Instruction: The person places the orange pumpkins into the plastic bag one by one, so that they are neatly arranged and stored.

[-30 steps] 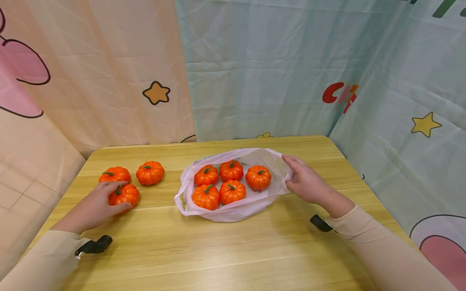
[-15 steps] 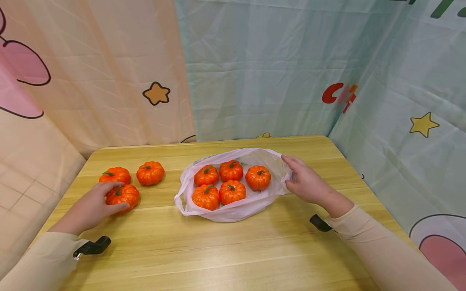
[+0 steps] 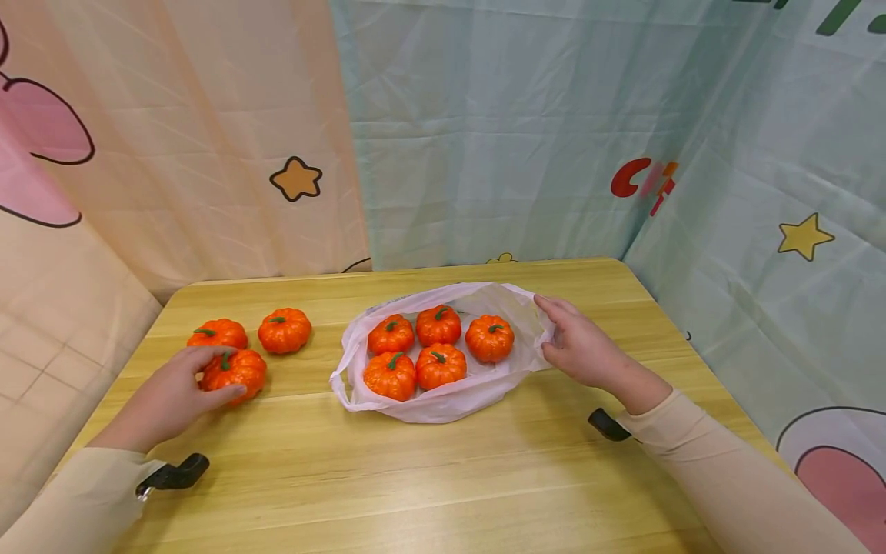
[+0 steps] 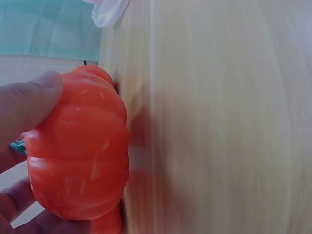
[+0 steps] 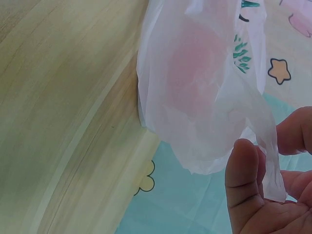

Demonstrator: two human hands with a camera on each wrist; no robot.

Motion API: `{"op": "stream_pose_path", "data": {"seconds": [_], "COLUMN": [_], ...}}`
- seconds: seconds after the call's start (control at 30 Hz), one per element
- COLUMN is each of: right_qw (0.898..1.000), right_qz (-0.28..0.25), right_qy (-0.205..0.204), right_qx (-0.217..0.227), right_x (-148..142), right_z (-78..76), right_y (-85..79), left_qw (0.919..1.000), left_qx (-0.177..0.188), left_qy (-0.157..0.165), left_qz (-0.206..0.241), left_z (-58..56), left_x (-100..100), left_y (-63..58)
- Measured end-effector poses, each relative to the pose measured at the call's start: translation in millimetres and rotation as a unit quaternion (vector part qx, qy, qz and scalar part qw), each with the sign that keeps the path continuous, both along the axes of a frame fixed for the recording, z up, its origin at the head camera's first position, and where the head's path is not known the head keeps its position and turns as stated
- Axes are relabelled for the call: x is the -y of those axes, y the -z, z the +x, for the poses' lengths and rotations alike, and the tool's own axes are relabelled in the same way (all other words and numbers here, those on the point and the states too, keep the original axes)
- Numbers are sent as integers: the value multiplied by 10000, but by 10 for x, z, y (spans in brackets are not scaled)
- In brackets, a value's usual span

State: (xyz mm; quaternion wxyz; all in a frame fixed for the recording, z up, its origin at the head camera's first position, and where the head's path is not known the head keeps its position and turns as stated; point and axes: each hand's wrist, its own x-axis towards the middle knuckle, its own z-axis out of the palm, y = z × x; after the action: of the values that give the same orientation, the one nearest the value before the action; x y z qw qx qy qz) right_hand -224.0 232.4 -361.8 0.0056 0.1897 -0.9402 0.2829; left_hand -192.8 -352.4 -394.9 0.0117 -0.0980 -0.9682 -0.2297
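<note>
Left hand [image 3: 168, 392] curled round pumpkin [image 3: 240, 375] | right hand [image 3: 584, 348] pinching bag [image 3: 457, 405] edge | step: apparently pick-up | next: probably needs steady lift

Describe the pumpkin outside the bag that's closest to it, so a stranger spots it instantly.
On the wood-grain table, look left of the white plastic bag. The left hand holds one orange pumpkin, with a second pumpkin behind it. The target pumpkin stands to their right, apart from both and, of the three, nearest the bag.

There are 8 pumpkins [image 3: 284, 332], 1 bag [image 3: 450, 406], 1 table [image 3: 415, 485].
</note>
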Motion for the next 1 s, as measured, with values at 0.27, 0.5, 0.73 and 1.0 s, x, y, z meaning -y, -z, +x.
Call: {"op": "stream_pose_path", "data": {"seconds": [0.27, 0.5, 0.73, 1.0], "right_qw": [10000, 10000, 10000, 10000], "right_qz": [-27, -36, -54, -42], "right_qy": [-3, -19, -25, 15], "right_qx": [-9, -49, -25, 1], "right_x": [0, -4, 6, 12], "right_z": [-3, -8, 0, 7], "right_y": [12, 22, 14, 7], "left_qw": [9997, 9974, 9944, 9924], "left_qx": [-218, -680, -860, -854], "left_qy": [92, 225, 482, 761], "left_qz": [32, 116, 380, 458], "left_z": [25, 58, 62, 29], "left_x": [-124, -335, -619, -922], "left_y": [-81, -184, -314, -418]}}
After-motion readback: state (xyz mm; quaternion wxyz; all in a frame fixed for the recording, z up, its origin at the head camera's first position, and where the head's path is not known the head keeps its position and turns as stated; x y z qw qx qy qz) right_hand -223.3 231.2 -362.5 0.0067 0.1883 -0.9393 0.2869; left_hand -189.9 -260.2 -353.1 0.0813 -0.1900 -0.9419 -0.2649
